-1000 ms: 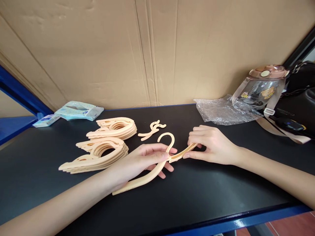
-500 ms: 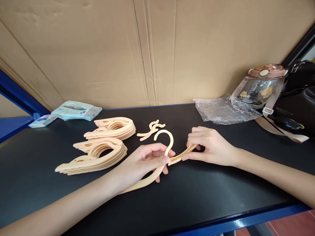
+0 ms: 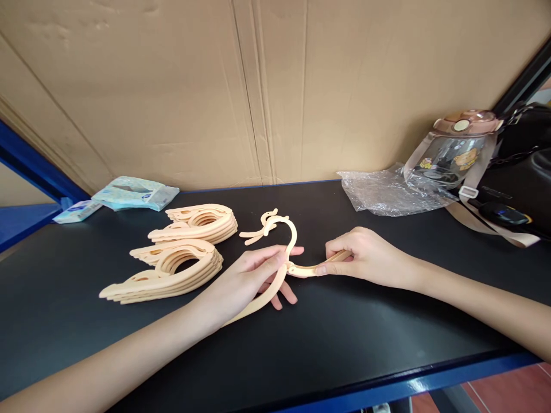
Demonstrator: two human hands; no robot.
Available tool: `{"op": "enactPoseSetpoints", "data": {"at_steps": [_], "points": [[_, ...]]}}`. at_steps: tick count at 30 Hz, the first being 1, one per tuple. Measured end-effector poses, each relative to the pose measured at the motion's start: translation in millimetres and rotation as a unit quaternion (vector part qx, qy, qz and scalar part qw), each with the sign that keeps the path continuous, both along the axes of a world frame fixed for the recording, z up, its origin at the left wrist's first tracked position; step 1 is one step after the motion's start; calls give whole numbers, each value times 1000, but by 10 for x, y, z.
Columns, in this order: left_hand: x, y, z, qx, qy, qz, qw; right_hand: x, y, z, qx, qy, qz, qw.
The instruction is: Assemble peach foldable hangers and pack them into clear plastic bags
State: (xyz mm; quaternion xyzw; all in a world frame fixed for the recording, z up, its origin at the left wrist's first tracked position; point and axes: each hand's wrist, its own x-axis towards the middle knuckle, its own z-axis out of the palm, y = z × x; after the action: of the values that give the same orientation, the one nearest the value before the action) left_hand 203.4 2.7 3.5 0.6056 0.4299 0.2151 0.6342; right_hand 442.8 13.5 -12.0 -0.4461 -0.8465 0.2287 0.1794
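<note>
My left hand [image 3: 256, 272] pinches a cream plastic folding hanger [image 3: 264, 298] at the base of its curved hook, between thumb and fingers. The hook rises above the thumb, and one arm slopes down beneath the hand. My right hand [image 3: 361, 261] grips the outer part of a second hanger arm [image 3: 303, 271], whose inner end meets the joint by my left fingertips. Whether that end is seated there I cannot tell. Behind the hook lie a few loose hanger pieces [image 3: 253, 236], partly covered by it. Left of my hands are a near stack of folded hangers [image 3: 159, 284] and a far stack [image 3: 193, 229].
Tissue packs [image 3: 138, 194] lie at the back left. A crumpled clear plastic bag [image 3: 387, 192] is at the back right, beside a strapped water bottle [image 3: 456, 155] and a black bag [image 3: 525, 183]. Cardboard [image 3: 279, 92] backs the black table [image 3: 344, 344], which has a blue front edge.
The loose arm's inner end has moved left to the hook's base and turned, its hollow side no longer facing me. My left hand and the hanger have shifted slightly left and up.
</note>
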Motion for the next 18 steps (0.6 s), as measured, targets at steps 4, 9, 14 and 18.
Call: {"op": "enactPoseSetpoints", "data": {"at_steps": [4, 9, 14, 18], "points": [[26, -17, 26, -22, -7, 16, 1000, -22, -26, 37, -21, 4, -3, 1000], [32, -24, 56, -26, -8, 26, 999, -22, -37, 44, -47, 6, -17, 999], [30, -22, 51, -39, -9, 27, 999, -23, -25, 34, -107, 26, -47, 993], [22, -27, 48, -41, -15, 22, 999, -18, -13, 51, -147, 34, -54, 987]]}}
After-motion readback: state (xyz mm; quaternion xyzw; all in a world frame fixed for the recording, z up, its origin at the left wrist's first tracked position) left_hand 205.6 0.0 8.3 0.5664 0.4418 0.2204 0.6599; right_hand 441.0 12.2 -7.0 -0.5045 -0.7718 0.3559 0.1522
